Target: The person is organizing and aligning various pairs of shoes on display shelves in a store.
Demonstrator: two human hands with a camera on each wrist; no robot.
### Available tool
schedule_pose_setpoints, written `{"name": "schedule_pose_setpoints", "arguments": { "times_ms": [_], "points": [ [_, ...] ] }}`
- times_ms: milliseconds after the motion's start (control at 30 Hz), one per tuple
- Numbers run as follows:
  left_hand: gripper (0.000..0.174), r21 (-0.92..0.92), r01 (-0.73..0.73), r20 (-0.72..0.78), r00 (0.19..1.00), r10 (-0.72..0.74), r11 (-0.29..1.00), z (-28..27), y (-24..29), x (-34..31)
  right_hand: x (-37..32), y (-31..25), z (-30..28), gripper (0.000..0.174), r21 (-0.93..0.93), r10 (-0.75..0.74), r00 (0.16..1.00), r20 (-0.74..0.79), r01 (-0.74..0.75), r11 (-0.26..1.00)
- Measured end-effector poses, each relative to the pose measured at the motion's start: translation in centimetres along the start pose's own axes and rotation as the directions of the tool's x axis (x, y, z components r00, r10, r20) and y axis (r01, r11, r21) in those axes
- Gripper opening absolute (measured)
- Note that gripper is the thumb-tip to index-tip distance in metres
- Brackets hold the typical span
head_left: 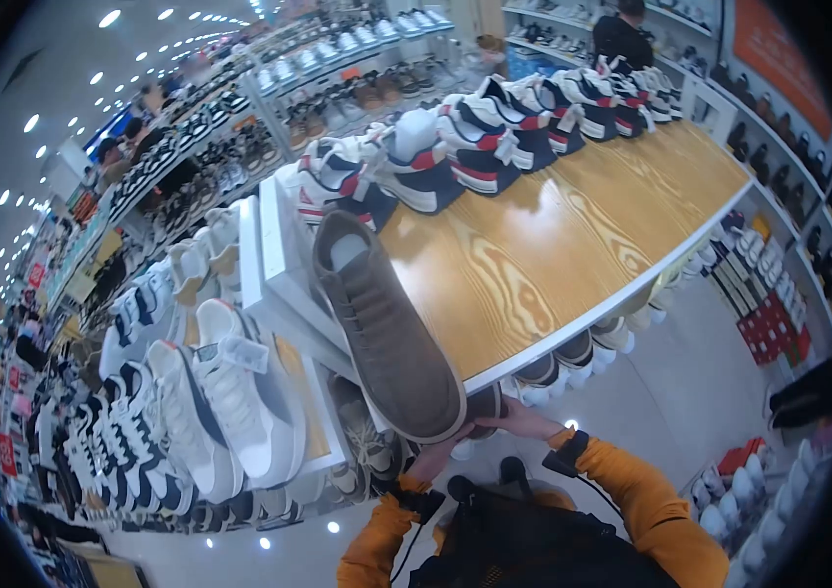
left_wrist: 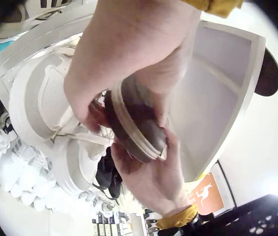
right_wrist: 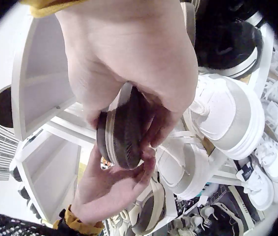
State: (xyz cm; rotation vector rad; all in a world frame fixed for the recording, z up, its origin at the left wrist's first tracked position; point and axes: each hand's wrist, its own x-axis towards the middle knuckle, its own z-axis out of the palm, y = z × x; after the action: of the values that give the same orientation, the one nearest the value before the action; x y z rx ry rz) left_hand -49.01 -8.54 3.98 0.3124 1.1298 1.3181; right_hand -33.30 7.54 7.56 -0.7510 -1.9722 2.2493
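Note:
Both hands hold one dark brown shoe with a pale sole low beside the display shelf. In the head view my left hand and right hand meet at that shoe, which is mostly hidden there. The left wrist view has my left hand over one side of the shoe, fingers and thumb around it. From the other side the right hand grips it, thumb and fingers along the sole edge. A larger-looking brown lace-up shoe stands at the shelf corner, directly above the hands.
White sneakers stand on a lower shelf to the left. The wood-grain shelf top carries a row of white, red and navy sneakers. More shoes line its underside, and a person in black stands at the far wall.

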Motion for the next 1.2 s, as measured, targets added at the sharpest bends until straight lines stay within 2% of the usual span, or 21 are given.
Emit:
{"name": "schedule_pose_setpoints", "arguments": {
  "times_ms": [33,67,133,167,300,367,400,467,500,533,600,667,733,867,900,933,1000,1033,1067,1133,1200],
  "points": [
    [0.076,0.014,-0.013,0.058,0.998,0.012,1.0,-0.5,-0.3,-0.1,-1.3,-0.3,0.2,0.07,-0.047,-0.03,1.0,0.004,0.03,0.998],
    [0.076,0.008,0.003,0.072,0.997,-0.004,1.0,-0.2,-0.5,-0.7,-2.2,0.4,0.2,0.07,-0.045,-0.016,1.0,-0.013,0.016,0.999],
    [0.095,0.173,-0.072,0.025,0.997,0.069,0.982,0.7,-1.0,-1.7,-3.6,0.9,0.2,0.068,-0.028,-0.082,0.992,0.098,0.085,0.996],
    [0.103,0.182,-0.1,0.031,0.995,0.096,0.978,0.7,-1.4,-1.8,-4.7,0.0,0.2,0.066,0.0,-0.065,0.993,0.095,0.066,0.998],
    [0.093,0.26,-0.11,0.01,0.994,0.111,0.959,1.5,-2.0,-3.9,-6.2,1.1,-1.1,0.069,-0.054,-0.029,0.995,0.093,0.034,0.998],
    [0.096,0.363,-0.083,0.021,0.996,0.081,0.928,1.7,-2.6,-5.1,-6.3,3.4,-2.5,0.084,0.005,-0.03,0.997,-0.07,0.031,1.0],
    [0.096,0.358,-0.082,0.007,0.996,0.085,0.93,2.3,-3.1,-5.8,-7.3,1.9,-2.7,0.084,0.004,-0.028,0.998,-0.055,0.028,1.0],
    [0.092,0.232,-0.089,0.007,0.996,0.09,0.969,4.0,-4.7,-7.3,-9.1,-0.9,-3.5,0.099,-0.038,-0.094,0.996,-0.011,0.094,0.995],
    [0.093,0.174,-0.088,-0.029,0.995,0.095,0.981,4.9,-6.2,-8.0,-9.6,-0.9,-4.2,0.104,-0.065,-0.125,0.99,0.064,0.129,0.99],
    [0.093,0.162,-0.095,-0.057,0.993,0.105,0.982,5.8,-7.8,-8.8,-10.2,-0.2,-4.7,0.104,-0.066,-0.12,0.988,0.096,0.127,0.99],
    [0.097,0.088,-0.109,-0.145,0.982,0.121,0.99,8.7,-9.4,-9.7,-11.1,0.7,-6.3,0.101,-0.216,-0.333,0.941,0.067,0.339,0.916],
    [0.098,0.099,-0.084,-0.223,0.969,0.104,0.992,11.5,-11.0,-11.0,-12.4,0.4,-8.0,0.099,-0.144,-0.364,0.93,0.047,0.367,0.919],
    [0.097,0.114,-0.052,-0.183,0.98,0.072,0.992,13.8,-12.0,-12.2,-14.0,-1.8,-9.9,0.097,-0.53,-0.489,0.872,0.031,0.429,0.731],
    [0.095,0.032,-0.118,-0.14,0.983,0.121,0.993,18.2,-13.4,-13.7,-16.5,-4.5,-12.2,0.092,-0.492,-0.61,0.786,0.099,0.571,0.657],
    [0.096,0.018,-0.111,-0.103,0.988,0.113,0.994,19.0,-13.5,-13.9,-17.3,-4.9,-12.4,0.087,-0.334,-0.549,0.835,0.042,0.53,0.78],
    [0.096,0.007,-0.099,-0.065,0.993,0.099,0.995,19.7,-13.4,-14.4,-17.8,-4.7,-12.7,0.087,-0.324,-0.554,0.83,0.063,0.542,0.776],
    [0.096,-0.014,-0.12,-0.07,0.99,0.119,0.993,21.5,-13.2,-14.7,-19.2,-4.2,-13.4,0.081,-0.451,-0.704,0.707,0.065,0.65,0.611],
    [0.096,-0.037,-0.135,-0.052,0.99,0.133,0.99,22.3,-12.9,-14.6,-20.8,-4.4,-13.1,0.079,-0.497,-0.665,0.743,0.073,0.605,0.622],
    [0.096,-0.035,-0.142,-0.053,0.989,0.14,0.989,22.8,-12.5,-14.7,-21.5,-4.5,-12.8,0.079,-0.497,-0.669,0.739,0.078,0.61,0.617],
    [0.095,-0.019,-0.169,-0.069,0.984,0.167,0.986,23.7,-11.9,-14.6,-22.6,-4.7,-12.7,0.08,-0.48,-0.747,0.655,0.115,0.695,0.536],
    [0.094,-0.038,-0.214,-0.055,0.976,0.212,0.976,24.1,-11.1,-14.1,-23.1,-5.3,-13.3,0.083,-0.522,-0.744,0.645,0.176,0.701,0.485]
  ]
}}
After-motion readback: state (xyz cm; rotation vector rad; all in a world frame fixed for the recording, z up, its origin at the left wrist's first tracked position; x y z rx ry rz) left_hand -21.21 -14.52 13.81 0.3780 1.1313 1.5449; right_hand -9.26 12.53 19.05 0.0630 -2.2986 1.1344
